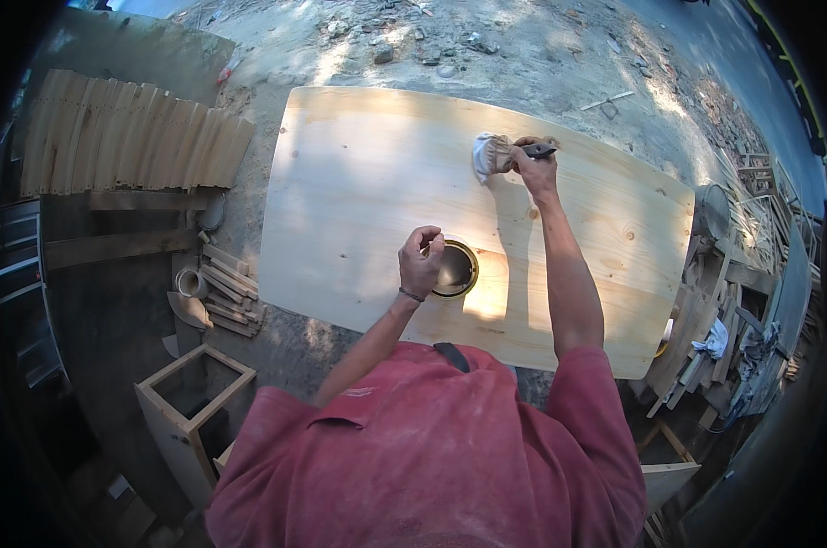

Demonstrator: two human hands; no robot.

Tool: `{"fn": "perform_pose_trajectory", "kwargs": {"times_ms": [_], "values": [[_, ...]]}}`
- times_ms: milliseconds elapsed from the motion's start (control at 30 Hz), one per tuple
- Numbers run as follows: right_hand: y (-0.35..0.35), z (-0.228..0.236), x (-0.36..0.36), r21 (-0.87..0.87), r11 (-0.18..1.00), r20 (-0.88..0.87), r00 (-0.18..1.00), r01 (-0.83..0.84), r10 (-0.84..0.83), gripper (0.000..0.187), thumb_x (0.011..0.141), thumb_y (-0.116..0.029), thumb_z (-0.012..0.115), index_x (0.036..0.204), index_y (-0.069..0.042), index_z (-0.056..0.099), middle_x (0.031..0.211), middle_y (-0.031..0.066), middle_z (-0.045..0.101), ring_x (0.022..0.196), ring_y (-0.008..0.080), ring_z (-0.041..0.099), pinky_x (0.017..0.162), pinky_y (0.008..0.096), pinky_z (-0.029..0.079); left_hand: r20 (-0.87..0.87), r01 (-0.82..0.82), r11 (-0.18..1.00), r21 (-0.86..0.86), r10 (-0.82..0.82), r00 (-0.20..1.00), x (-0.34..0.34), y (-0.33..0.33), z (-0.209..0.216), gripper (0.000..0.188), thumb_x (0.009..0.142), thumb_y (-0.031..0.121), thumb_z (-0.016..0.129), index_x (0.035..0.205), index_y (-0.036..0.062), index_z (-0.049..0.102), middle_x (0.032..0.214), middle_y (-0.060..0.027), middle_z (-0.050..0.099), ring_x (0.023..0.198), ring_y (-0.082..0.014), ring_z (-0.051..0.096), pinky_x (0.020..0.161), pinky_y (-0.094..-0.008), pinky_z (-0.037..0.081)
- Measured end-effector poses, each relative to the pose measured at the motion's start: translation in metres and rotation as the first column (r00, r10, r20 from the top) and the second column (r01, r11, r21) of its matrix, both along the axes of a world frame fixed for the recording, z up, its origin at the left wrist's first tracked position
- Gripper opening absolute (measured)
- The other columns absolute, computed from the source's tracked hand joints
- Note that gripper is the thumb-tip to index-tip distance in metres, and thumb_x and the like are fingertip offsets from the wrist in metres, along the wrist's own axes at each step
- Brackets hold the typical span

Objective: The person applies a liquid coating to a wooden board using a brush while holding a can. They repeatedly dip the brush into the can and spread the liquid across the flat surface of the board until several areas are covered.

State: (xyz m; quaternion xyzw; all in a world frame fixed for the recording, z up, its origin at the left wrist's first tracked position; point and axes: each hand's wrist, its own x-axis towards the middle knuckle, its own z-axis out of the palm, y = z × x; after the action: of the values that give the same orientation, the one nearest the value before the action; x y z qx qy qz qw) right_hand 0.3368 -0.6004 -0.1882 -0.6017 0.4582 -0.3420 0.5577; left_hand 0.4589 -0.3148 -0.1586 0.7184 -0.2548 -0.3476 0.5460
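Note:
A large pale wooden board (pixel 368 183), with knots and rounded corners, lies before me. Over its far right part, my right hand (pixel 534 163) grips the dark handle of a wide brush (pixel 492 157). The brush has a white end pointing left and a tan, wrinkled-looking middle; the white end seems to meet the wood. Near the board's close edge, my left hand (pixel 420 265) is closed at the left side of a round tin (pixel 456 270) with a yellowish rim and dark inside. The hand covers part of that rim, and its exact grip is hidden.
Thin wooden slats (pixel 126 137) stand in a row at the far left. Short offcuts (pixel 231 290) and an open wooden frame (pixel 194 388) are at the near left. Scrap wood (pixel 715 315) is heaped along the right. Sandy ground (pixel 514 55) with stones stretches beyond.

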Motion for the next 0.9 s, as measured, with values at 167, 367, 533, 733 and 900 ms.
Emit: {"fn": "perform_pose_trajectory", "kwargs": {"times_ms": [167, 367, 533, 733, 900], "values": [[-0.037, -0.014, -0.063, -0.104, 0.969, -0.048, 0.972, 0.224, -0.23, 0.021, 0.087, -0.011, 0.072, 0.106, -0.004, 0.07, 0.078, 0.0036, 0.068, 0.066, 0.01, 0.062, 0.059, 0.0258, 0.05, 0.004, -0.012, 1.0, 0.009, 0.012, 1.0, 0.001, 0.004, 0.0, 0.026, 0.098, 0.018, 0.066, 0.114, -0.0029, 0.065, 0.105, -0.0117, 0.072, 0.1, -0.0169, 0.068, 0.091, -0.032, 0.054], [-0.037, -0.003, -0.12, -0.397, 0.827, -0.403, 0.734, 0.397, -0.546, 0.035, 0.082, -0.028, 0.07, 0.11, -0.008, 0.074, 0.089, 0.0146, 0.076, 0.086, 0.0258, 0.074, 0.081, 0.0383, 0.056, 0.024, -0.011, 1.0, -0.007, 0.012, 1.0, 0.002, -0.001, 0.008, 0.026, 0.097, 0.02, 0.066, 0.112, -0.0022, 0.066, 0.102, -0.0117, 0.073, 0.095, -0.0175, 0.069, 0.087, -0.0324, 0.055], [0.014, 0.021, -0.168, -0.441, 0.756, -0.442, 0.616, 0.484, -0.652, 0.025, 0.084, -0.021, 0.068, 0.106, -0.008, 0.073, 0.087, 0.0112, 0.075, 0.082, 0.0234, 0.073, 0.077, 0.0366, 0.056, -0.02, -0.017, 0.998, -0.054, 0.016, 1.0, 0.0, 0.0, -0.002, 0.026, 0.098, 0.021, 0.065, 0.112, -0.0007, 0.066, 0.098, -0.0092, 0.072, 0.09, -0.0152, 0.068, 0.083, -0.0303, 0.054], [0.122, 0.045, -0.235, -0.448, 0.76, -0.54, 0.535, 0.47, -0.649, 0.028, 0.084, -0.018, 0.073, 0.108, -0.002, 0.07, 0.083, 0.011, 0.072, 0.07, 0.0184, 0.069, 0.065, 0.0323, 0.057, -0.517, 0.07, 0.981, -0.179, -0.154, 0.842, 0.018, 0.005, -0.014, 0.031, 0.105, 0.023, 0.057, 0.124, -0.0019, 0.059, 0.111, -0.0086, 0.068, 0.102, -0.0139, 0.065, 0.092, -0.0273, 0.053], [0.217, 0.05, -0.246, -0.205, 0.768, -0.433, 0.647, 0.607, -0.627, 0.027, 0.086, -0.019, 0.074, 0.106, -0.001, 0.067, 0.085, 0.0089, 0.069, 0.069, 0.014, 0.067, 0.055, 0.0251, 0.057, -0.579, 0.237, 0.97, -0.047, -0.22, 0.785, 0.057, 0.009, -0.024, 0.037, 0.105, 0.025, 0.053, 0.132, 0.0006, 0.054, 0.125, -0.0134, 0.064, 0.116, -0.02, 0.062, 0.1, -0.0349, 0.051]]}}
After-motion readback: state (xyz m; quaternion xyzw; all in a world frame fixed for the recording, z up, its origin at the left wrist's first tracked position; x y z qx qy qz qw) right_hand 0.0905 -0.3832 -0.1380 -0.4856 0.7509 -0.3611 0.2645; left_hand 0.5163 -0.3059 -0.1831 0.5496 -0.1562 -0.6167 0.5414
